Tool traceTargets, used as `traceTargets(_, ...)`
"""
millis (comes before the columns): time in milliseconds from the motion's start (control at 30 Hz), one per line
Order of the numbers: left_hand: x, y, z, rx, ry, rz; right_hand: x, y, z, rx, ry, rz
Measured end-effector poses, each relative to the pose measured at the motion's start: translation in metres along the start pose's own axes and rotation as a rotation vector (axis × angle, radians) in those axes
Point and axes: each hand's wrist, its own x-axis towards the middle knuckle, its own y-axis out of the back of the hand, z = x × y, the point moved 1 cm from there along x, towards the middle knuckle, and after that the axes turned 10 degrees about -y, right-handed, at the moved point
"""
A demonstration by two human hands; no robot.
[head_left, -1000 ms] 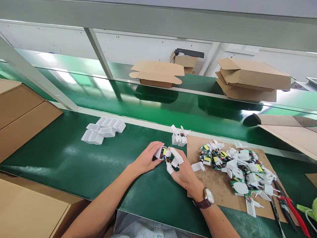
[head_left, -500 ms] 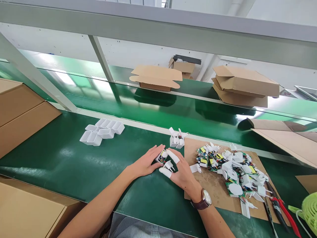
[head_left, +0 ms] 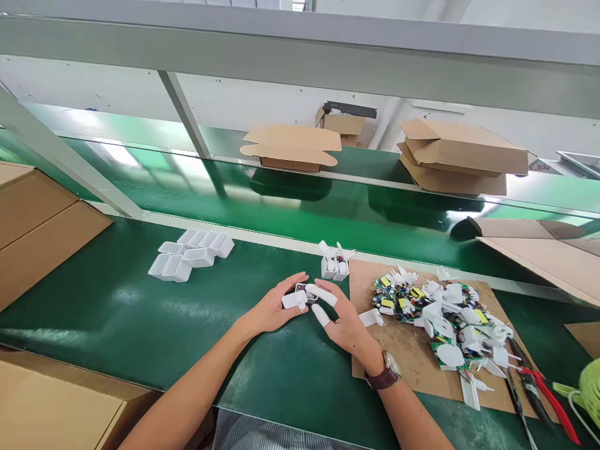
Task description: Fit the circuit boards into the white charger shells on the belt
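Both hands meet at the middle of the green bench. My left hand (head_left: pixel 274 306) pinches a small white charger case (head_left: pixel 300 296) with a circuit board inside it. My right hand (head_left: pixel 342 319), with white finger cots on thumb and forefinger and a watch on the wrist, presses on the same case from the right. Just behind the hands stand two assembled white chargers (head_left: pixel 334 262). A heap of circuit boards and white plug covers (head_left: pixel 438 312) lies on a cardboard sheet (head_left: pixel 403 350) to the right.
Several empty white cases (head_left: pixel 190 255) lie in a cluster at the left. Cardboard boxes (head_left: pixel 32 219) flank the left edge, more boxes (head_left: pixel 290 147) sit beyond the conveyor. Red-handled pliers (head_left: pixel 546 400) and a green fan (head_left: pixel 588 384) lie at far right.
The white plug cover has gone from between my right fingers. My left thumb now shows a white piece at the case's left end. The hands stay in place.
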Motion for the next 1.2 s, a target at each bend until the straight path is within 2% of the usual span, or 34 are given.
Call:
traceTargets(233, 0.003, 0.000, 0.009, -0.201, 0.183, 0.113, -0.001, -0.005, 0.005, -0.113, 0.031, 0.005)
traceTargets(467, 0.004, -0.006, 0.011, -0.267, 0.124, 0.143, -0.002, -0.014, 0.012, -0.186, 0.017, -0.069)
traceTargets(567, 0.001, -0.008, 0.007, -0.298, 0.068, 0.136, -0.002, -0.016, 0.009, -0.182, 0.027, -0.044)
traceTargets(767, -0.005, -0.011, 0.003, -0.150, -0.125, 0.116, -0.004, -0.011, 0.003, -0.180, -0.012, 0.062)
traceTargets(933, -0.002, -0.013, 0.009, 0.026, -0.044, 0.278, -0.005, -0.015, 0.008, -0.203, 0.004, -0.032)
traceTargets(1100, 0.000, -0.009, 0.018, 0.132, -0.061, 0.279, -0.004, -0.017, 0.006, -0.225, -0.024, 0.032)
traceTargets(1200, 0.002, -0.008, 0.020, 0.148, -0.069, 0.288, -0.002, -0.014, 0.001, -0.203, -0.023, 0.010)
